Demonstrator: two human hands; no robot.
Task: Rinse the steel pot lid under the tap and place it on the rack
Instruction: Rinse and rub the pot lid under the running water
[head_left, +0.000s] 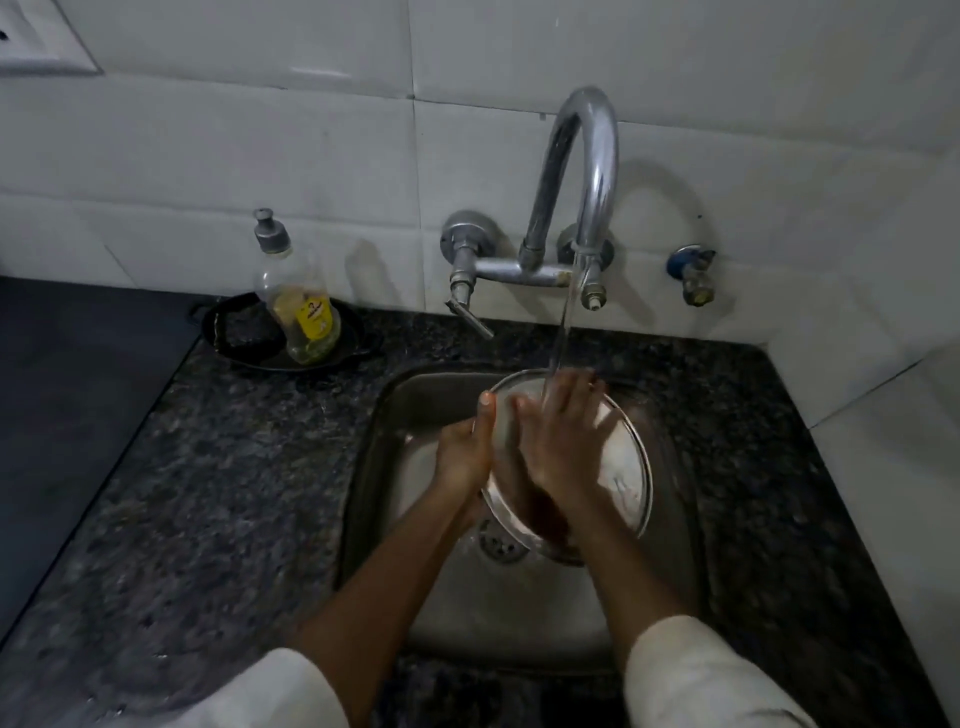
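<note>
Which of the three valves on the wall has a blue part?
The small separate valve right of the tap, alone on the tile; the two tap valves are plain chrome.

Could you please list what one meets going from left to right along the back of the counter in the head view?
Black dish holding the soap bottle → tap lever → running tap spout → blue wall valve.
</note>
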